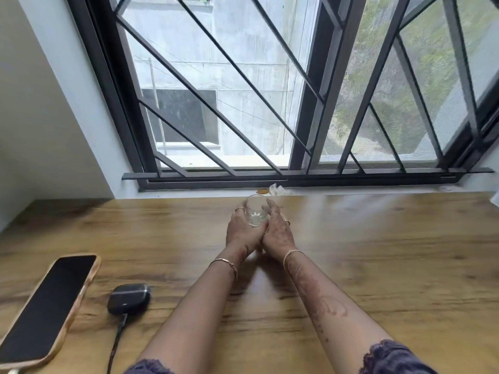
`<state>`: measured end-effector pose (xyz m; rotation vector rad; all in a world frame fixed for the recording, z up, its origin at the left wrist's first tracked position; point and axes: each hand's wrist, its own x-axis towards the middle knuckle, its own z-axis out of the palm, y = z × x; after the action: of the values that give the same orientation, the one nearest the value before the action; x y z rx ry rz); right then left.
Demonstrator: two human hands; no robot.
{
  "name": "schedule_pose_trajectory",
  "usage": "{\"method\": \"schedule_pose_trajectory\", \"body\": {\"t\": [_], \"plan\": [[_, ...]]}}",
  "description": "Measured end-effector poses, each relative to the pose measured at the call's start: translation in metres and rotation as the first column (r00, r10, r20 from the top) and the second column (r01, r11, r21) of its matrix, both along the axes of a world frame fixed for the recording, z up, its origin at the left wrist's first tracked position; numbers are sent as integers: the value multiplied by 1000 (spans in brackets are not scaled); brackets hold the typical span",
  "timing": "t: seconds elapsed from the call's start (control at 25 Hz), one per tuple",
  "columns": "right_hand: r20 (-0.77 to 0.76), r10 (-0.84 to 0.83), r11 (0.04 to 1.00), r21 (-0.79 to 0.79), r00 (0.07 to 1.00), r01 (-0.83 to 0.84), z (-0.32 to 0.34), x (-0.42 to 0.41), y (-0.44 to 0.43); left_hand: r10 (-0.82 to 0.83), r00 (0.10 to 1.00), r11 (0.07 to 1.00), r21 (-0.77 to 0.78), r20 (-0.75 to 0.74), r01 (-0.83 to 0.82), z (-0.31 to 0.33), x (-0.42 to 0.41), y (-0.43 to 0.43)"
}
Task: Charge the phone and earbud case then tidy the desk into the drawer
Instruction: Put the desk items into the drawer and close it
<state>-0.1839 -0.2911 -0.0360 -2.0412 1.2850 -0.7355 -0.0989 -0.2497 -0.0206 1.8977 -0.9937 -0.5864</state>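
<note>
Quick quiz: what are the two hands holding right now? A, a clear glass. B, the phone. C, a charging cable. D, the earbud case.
A: the left hand and right hand both cup the clear glass, while the phone and earbud case lie apart.

Clear drinking glass [256, 213]: upright near the far edge of the wooden desk [378, 252], cupped between left hand [243, 229] and right hand [278, 229]. Phone [47, 309]: face-up, near left. Dark earbud case [129, 298]: beside phone, black cable [116, 344] plugged in. Barred window [270, 90]: behind desk.
</note>
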Motion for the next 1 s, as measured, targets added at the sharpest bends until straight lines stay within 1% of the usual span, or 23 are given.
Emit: {"method": "schedule_pose_trajectory", "body": {"t": [0.12, 0.24, 0.48, 0.76, 0.92, 1.0], "plan": [[53, -42, 998, -39, 998, 44, -1, -4, -1, 33, 996, 997, -68, -78, -38, -4, -2, -1], [97, -42, 997, -55, 994, 47, -2, -22, 9, 5, 990, 993, -117, -139, -21, -3, -13, 11], [143, -21, 998, -48, 989, 28, 21, -88, 48, -72, 990, 982, -183, -122, 49, 28, -69, 53], [160, -73, 995, -62, 984, 84, 71, -212, 122, -198, 975, 966, -190, -104, 176, 75, -181, 120], [163, -139, 987, -62, 977, 150, 82, -290, 177, -260, 964, 953, -175, -59, 247, 82, -259, 167], [171, -172, 983, -39, 970, 181, 82, -330, 199, -300, 951, 941, -184, -72, 283, 83, -299, 188]]}}
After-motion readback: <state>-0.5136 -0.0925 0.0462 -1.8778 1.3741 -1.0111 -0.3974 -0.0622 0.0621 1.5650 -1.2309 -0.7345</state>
